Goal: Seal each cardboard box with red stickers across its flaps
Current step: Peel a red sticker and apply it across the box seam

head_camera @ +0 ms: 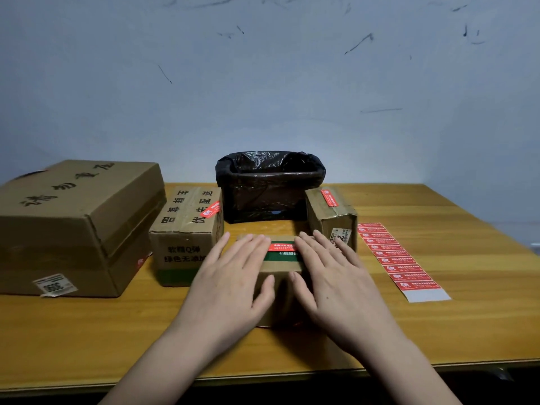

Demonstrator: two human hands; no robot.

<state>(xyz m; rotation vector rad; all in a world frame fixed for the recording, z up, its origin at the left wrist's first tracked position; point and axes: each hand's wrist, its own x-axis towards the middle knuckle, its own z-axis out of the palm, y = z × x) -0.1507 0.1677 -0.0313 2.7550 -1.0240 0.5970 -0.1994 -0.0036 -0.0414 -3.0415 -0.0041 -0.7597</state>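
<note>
Pressing flat with fingers spread, left hand (233,276) and right hand (336,276) cover the box (282,266).

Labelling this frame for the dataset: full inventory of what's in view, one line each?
large cardboard box: 1, brown, table's left end, white label low on its front
medium cardboard box: 1, brown with green band, right of the large box, red sticker on top
small cardboard box: 1, brown, front centre under both hands, red sticker across its top
taped cardboard box: 1, brown, right of centre, red sticker on top
bin with bag liner: 1, black, back centre
sticker sheet: 1, red stickers on white backing, flat at right
table: 1, wood-coloured
wall: bluish, scuffed
left hand: flat on the small box
right hand: flat on the small box
</note>
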